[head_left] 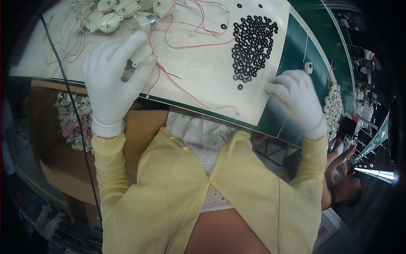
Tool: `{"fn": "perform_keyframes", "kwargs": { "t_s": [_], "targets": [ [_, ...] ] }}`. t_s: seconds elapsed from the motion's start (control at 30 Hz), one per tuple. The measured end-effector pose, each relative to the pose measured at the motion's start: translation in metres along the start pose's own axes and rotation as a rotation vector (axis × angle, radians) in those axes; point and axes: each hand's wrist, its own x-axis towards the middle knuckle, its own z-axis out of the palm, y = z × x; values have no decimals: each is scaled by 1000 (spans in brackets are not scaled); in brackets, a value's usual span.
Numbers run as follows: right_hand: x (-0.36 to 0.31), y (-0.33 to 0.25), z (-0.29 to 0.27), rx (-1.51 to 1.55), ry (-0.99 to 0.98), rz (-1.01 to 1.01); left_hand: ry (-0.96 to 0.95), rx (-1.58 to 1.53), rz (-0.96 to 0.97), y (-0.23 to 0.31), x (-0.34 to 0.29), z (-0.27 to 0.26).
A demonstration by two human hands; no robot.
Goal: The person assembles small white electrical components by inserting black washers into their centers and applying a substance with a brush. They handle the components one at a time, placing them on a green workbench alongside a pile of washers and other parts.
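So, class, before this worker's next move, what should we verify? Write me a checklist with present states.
1. Left hand has the pale part in its grip: ok.
2. Both hands gloved: ok.
3. Black rings visible on the white sheet: ok.
4. Red leads neatly separated: not ok, several cross on the sheet.
5. Right hand free of any ring: cannot tell, its curled shape hides the inside.

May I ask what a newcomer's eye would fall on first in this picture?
Probably the dense patch of small black rings on the right of the white sheet. Next, the white-gloved left hand gripping a pale part at left, with red wires beside it; the gloved right hand curls at the rings' lower right.
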Motion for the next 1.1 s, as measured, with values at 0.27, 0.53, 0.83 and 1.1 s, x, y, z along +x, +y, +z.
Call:
{"fn": "perform_keyframes", "kwargs": {
  "t_s": [0.27, 0.53, 0.83, 1.1],
  "targets": [
    [-64, 10, 26, 279, 348, 291, -36, -1, -7, 3, 0, -1],
    [-131, 0, -7, 97, 311, 739, -102, -48, -69, 9, 2, -2],
    [-140, 23, 35, 307, 185, 799, -147, -48, -134, 6, -3, -2],
    [-124, 22, 22, 48, 79, 678, -148, -31, -138, 4, -4, -3]
  ]
}}
